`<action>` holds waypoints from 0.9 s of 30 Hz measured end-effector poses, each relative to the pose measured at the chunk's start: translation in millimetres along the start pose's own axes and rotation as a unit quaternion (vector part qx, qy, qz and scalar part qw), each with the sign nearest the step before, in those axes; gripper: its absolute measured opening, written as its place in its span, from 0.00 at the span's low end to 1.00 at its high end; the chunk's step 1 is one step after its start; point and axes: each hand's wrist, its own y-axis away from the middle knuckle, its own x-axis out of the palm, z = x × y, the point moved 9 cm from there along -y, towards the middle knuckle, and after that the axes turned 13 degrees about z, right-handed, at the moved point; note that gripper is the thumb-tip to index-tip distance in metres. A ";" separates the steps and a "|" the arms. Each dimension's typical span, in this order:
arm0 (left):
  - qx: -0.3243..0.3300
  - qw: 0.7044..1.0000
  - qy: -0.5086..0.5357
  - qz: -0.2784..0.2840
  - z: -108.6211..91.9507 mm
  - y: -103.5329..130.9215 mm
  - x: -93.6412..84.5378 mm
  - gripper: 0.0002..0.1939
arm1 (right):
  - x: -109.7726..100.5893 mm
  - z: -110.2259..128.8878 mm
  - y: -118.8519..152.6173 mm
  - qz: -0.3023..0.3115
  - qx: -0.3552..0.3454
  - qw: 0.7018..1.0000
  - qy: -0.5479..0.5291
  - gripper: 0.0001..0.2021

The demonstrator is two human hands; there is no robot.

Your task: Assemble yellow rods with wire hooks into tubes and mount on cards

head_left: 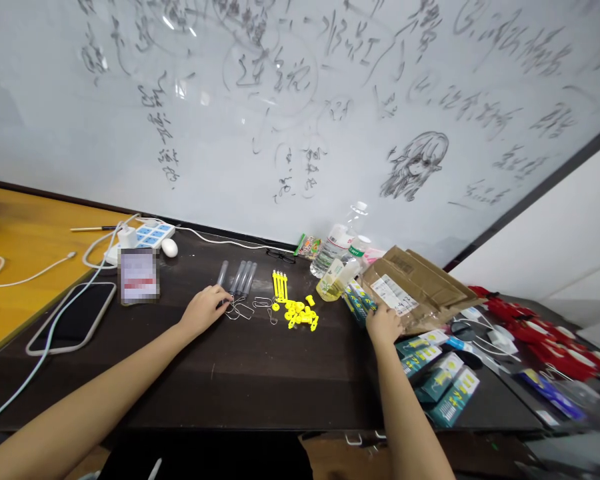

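Observation:
My left hand rests on the dark table with its fingers drawn together. It covers the lower end of the leftmost clear plastic tube and touches the bent metal wires; what its fingertips pinch is hidden. More clear tubes lie alongside. To their right are yellow rods in a row and a pile of small yellow plastic parts. My right hand is closed at the near end of a green-and-yellow box, beside a cardboard package.
Several green boxes lie right of my right forearm. Bottles and a cup of yellow liquid stand at the back. Left are a phone, a power strip and cables. A whiteboard rises behind.

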 end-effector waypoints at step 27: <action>-0.045 0.997 0.006 -0.057 10.9 3.2 -16.0 0.10 | -34.3 212.9 167.6 -0.061 -0.462 0.847 -0.256 0.09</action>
